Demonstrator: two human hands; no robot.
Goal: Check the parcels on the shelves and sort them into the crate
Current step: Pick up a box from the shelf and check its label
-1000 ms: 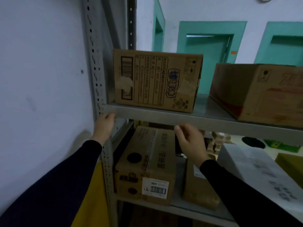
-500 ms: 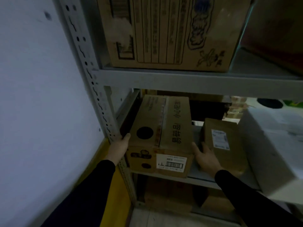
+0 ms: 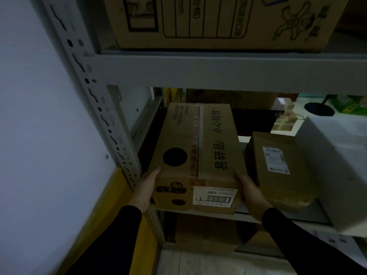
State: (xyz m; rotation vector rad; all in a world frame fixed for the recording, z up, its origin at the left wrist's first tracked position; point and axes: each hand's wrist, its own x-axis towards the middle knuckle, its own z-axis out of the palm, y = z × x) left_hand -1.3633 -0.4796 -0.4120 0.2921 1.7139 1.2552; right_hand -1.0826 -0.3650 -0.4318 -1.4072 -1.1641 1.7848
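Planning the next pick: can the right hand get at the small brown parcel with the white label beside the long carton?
Probably yes: the right hand rests on the long carton's side, right beside the small parcel, nothing between them.

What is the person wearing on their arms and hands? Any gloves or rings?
Both arms wear long, dark sleeves, close to black, plain with no markings, and they end at the wrists. The left hand and the right hand are bare: no gloves show. No ring, watch or bracelet can be seen, though the picture is dim.
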